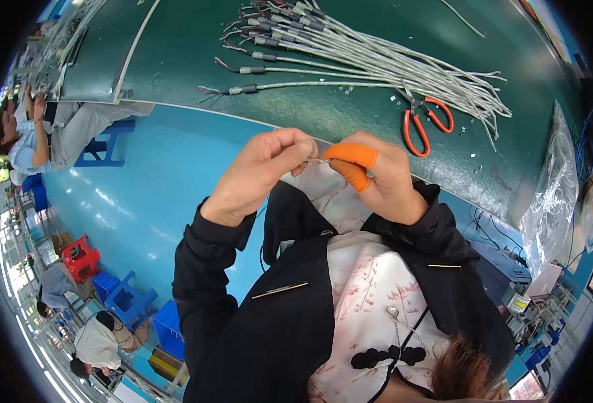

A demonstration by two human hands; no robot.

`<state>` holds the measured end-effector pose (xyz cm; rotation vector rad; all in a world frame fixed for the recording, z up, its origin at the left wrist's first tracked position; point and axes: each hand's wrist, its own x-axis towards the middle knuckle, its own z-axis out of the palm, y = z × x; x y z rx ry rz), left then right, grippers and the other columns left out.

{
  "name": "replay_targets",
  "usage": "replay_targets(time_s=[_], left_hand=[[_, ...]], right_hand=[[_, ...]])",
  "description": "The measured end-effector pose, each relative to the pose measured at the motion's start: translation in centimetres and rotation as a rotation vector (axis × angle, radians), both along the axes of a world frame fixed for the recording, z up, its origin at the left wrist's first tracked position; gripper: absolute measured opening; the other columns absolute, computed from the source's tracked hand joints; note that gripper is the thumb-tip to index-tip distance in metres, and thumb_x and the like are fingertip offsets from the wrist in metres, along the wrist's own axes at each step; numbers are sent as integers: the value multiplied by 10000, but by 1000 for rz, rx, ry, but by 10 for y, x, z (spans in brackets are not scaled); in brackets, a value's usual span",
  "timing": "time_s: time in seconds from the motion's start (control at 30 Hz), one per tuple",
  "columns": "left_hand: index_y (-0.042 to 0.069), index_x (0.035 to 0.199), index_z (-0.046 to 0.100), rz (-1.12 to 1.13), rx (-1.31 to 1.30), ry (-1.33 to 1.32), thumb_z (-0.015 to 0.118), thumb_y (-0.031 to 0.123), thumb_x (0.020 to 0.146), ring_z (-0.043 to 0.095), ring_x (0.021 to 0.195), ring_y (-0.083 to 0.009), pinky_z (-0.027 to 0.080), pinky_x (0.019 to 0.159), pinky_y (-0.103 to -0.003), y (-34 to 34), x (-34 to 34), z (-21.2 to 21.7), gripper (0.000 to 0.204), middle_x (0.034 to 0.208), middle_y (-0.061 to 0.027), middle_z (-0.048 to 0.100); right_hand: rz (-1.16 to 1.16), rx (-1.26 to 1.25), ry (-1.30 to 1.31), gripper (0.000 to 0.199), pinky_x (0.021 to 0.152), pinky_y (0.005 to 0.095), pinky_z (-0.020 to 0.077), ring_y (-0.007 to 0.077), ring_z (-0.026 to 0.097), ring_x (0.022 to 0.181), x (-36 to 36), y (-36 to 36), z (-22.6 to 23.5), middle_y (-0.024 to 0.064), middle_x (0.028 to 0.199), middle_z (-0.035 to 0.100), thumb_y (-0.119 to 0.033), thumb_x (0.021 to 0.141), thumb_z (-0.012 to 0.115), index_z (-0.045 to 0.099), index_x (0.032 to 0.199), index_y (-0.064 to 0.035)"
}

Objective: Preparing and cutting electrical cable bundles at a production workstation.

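My left hand [261, 169] and my right hand [392, 176] meet just off the near edge of the green table. Between their fingertips is a short stretch of thin silvery wire [318, 161], pinched from both sides; the rest of it is hidden by the fingers. Orange finger cots cover the thumb and forefinger of my right hand. Beyond it, cutting pliers [417, 105] with red handles lie on the table, jaws against a bundle of silvery braided cables [377, 59]. Dark sleeves and reddish stripped wires show at the cables' left ends.
Small light scraps dot the green table [350, 111] around the pliers. A clear plastic bag [553, 185] hangs at the right edge. Far left, a seated person [31, 144] works at the same table line. Blue stools [130, 300] and a red stool [81, 257] stand on the blue floor.
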<state>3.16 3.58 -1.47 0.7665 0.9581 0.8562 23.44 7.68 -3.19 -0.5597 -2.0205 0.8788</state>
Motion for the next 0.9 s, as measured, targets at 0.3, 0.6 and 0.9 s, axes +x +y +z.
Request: replay_targets(time_s=[0.3,0.6,0.9], left_hand=[[-4,993,615,269,138,53,644,62,854,538,850,-75,444,779,-235,-12,26,20,156,928,-28,617],[-5,938,633,370,104,-20,638,14,832,569,794,-113,433,786,-256,-16,34,15,109,904,-47,646],[5,898,581,468,164,-135,587,10,858,567,694,-112,437,692,-260,-19,46,16,41,805,-36,606]], right_hand=[[-46,-166,18,164,502,251,409,169,544,581,3,-1,10,91,769,594,25,789,663,620,947,3],[-57,-459,67,105,492,215,403,102,534,564,1,-12,15,63,758,616,-17,875,582,611,973,6],[137,-1032,267,170,482,189,353,74,495,539,-5,-17,19,61,758,616,-110,953,479,576,1048,-9]])
